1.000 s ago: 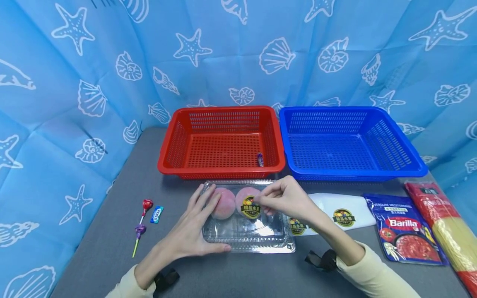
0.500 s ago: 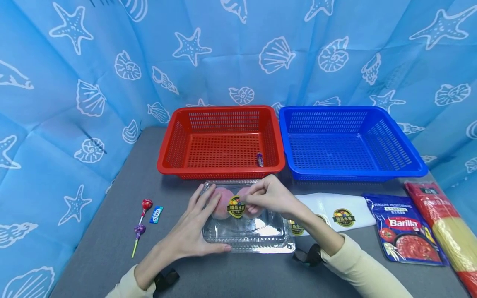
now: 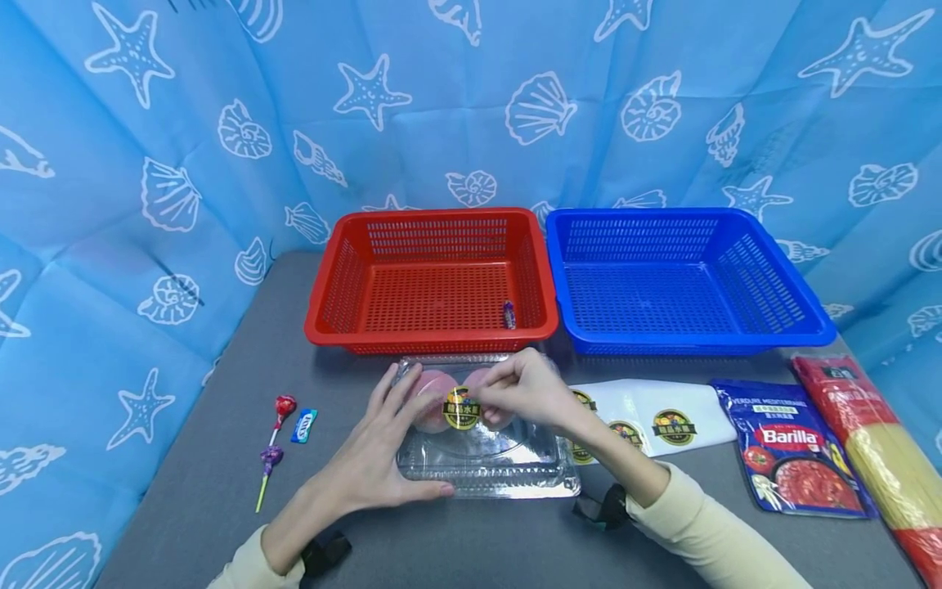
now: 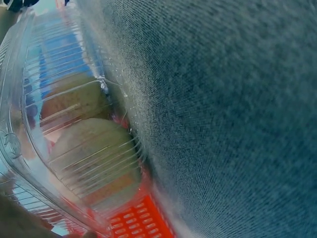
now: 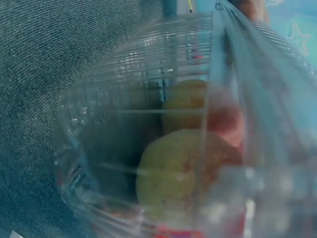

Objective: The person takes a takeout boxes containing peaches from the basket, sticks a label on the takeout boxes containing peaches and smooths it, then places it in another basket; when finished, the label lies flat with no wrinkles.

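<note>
now: clear plastic clamshell box (image 3: 486, 450) sits near the front-middle of the grey desk (image 3: 221, 474), just in front of the red perforated plastic basket (image 3: 434, 282). two pinkish round peaches (image 3: 436, 399) lie in its back half, side by side; both wrist views show them through the ribbed wall (image 4: 94, 148) (image 5: 188, 163).

left hand (image 3: 375, 458): fingers straight and spread, flat on the lid's left part, thumb along the front edge. holds nothing, only presses.

right hand (image 3: 526, 391): thumb and forefinger pinched narrow on the round yellow-and-black sticker label (image 3: 461, 408), which stands over the lid above the peaches. whether it already touches the lid i cannot tell.

judgement, doing this step well: keep the left palm pressure steady so the light box does not skate on the cloth. lay one edge of the label down first, then stroke across, since the lid is ribbed and bubbles are likely. go lightly; the thin lid flexes and the fruit sits just beneath.

risk: label may cling to the fingertips on release; peel them off sideways.

others: white backing sheet with more round labels (image 3: 651, 417) just right of the box; blue perforated plastic basket (image 3: 680, 278) at the back right; blue barilla sauce pouch (image 3: 798, 458) and red spaghetti packet (image 3: 879, 458) along the right edge; two lollipops (image 3: 274, 442) and a small blue sweet (image 3: 303, 425) toward the left edge.
</note>
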Demonstrator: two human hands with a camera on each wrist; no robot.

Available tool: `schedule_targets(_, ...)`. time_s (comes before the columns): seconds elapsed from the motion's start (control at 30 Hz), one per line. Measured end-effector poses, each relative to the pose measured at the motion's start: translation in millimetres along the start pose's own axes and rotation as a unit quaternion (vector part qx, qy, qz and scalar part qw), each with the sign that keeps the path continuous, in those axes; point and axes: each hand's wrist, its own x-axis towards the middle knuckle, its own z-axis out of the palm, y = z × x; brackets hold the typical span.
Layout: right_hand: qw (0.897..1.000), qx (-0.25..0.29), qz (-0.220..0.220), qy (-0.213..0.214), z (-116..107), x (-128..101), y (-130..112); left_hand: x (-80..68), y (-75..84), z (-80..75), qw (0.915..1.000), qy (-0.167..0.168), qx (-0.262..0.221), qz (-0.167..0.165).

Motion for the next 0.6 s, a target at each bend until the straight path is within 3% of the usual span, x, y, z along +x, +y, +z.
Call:
schedule_targets(0.43, 0.999, -0.038, -0.011, 0.025, 6, 0, 0, -0.2, 0.9, -2.0, 0.9998, -0.013, 0.014, -0.002)
schedule_targets(0.6, 0.993, -0.093, -0.062, 0.049, 13, -6, -1, -0.5, 1.7, -2.8, 0.9994, -0.029, 0.012, -0.015)
